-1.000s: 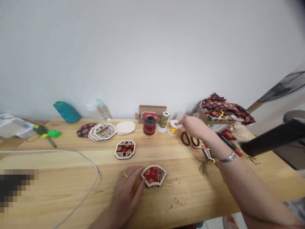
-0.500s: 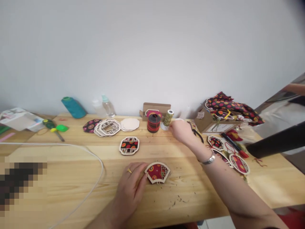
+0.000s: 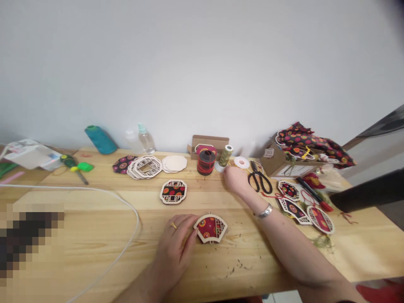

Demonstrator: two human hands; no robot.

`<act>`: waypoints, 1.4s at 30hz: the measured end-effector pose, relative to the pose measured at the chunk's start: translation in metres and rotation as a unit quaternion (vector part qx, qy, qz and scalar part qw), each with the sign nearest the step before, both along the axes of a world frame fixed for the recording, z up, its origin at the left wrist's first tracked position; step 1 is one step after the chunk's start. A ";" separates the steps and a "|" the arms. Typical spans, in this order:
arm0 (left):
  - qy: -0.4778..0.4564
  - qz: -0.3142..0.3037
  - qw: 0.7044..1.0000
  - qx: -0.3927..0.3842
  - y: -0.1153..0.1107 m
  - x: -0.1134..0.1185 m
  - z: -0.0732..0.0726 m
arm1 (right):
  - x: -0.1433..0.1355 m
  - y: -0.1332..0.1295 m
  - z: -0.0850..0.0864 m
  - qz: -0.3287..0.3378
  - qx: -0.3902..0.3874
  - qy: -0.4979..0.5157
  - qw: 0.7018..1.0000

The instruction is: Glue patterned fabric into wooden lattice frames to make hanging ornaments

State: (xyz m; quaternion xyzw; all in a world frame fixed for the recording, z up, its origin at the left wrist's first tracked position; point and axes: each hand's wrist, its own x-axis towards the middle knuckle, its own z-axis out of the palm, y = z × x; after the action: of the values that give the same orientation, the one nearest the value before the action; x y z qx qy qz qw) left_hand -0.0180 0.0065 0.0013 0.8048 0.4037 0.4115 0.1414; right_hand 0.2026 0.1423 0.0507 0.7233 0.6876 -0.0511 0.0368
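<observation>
My left hand (image 3: pixel 177 242) pinches the left edge of a fan-shaped wooden piece (image 3: pixel 206 227) with red patterned fabric, which lies on the table. My right hand (image 3: pixel 236 180) reaches to the back of the table, with its fingers largely hidden behind the hand. It is beside the green-gold thread spool (image 3: pixel 226 155), the white ring-shaped spool (image 3: pixel 241 162) and a spool of red and black cord (image 3: pixel 206 163). Black-handled scissors (image 3: pixel 260 179) lie to its right. An eight-sided fabric piece (image 3: pixel 173 192) lies behind my left hand.
Wooden lattice frames (image 3: pixel 148 166) and pale blanks (image 3: pixel 174 163) stand at the back. A teal thread cone (image 3: pixel 101 139) leans left. Finished ornaments (image 3: pixel 320 219) and a cardboard box (image 3: pixel 274 160) are right, near a black tube (image 3: pixel 369 189). A white cable (image 3: pixel 134 210) curves across the left.
My right hand has drawn slightly back, uncovering the white ring spool and the scissors. My left hand still holds the fan-shaped piece. The whole view has shifted slightly.
</observation>
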 end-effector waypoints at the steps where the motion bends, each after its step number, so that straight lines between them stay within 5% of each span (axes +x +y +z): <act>1: -0.001 0.000 1.000 0.002 0.000 0.000 0.000 | 0.002 0.001 0.001 -0.009 0.009 0.060 0.998; 4: -0.004 -0.003 1.000 -0.002 0.000 0.000 0.000 | 0.009 0.006 0.007 -0.041 0.029 0.276 0.960; 9: -0.006 -0.005 1.000 -0.007 0.000 0.001 0.000 | 0.015 0.015 0.034 -0.087 0.021 0.548 0.832; 14: -0.002 0.004 1.000 -0.002 0.000 0.000 -0.002 | 0.013 0.025 0.069 -0.122 0.019 0.690 0.713; 18: -0.007 0.006 1.000 0.004 0.001 0.000 -0.002 | 0.013 0.033 0.096 -0.137 0.025 0.746 0.651; 26: -0.007 0.013 1.000 0.010 0.001 0.001 -0.002 | 0.022 0.043 0.152 -0.127 0.079 0.805 0.574; 30: -0.004 0.018 1.000 0.020 0.001 0.001 -0.002 | 0.030 0.037 0.179 -0.090 0.111 0.812 0.565; 36: 0.008 0.015 1.000 0.022 0.002 0.000 -0.004 | 0.033 0.004 0.215 -0.053 0.115 0.846 0.518; 42: 0.002 0.017 1.000 0.016 0.002 0.002 -0.003 | 0.034 -0.037 0.237 0.014 0.148 0.852 0.503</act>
State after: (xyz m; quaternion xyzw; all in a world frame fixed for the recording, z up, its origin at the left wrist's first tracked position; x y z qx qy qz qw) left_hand -0.0160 0.0083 -0.0021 0.8006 0.4110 0.4191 0.1207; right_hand 0.2367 0.1049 0.2880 0.3159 0.3947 -0.5395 -0.6733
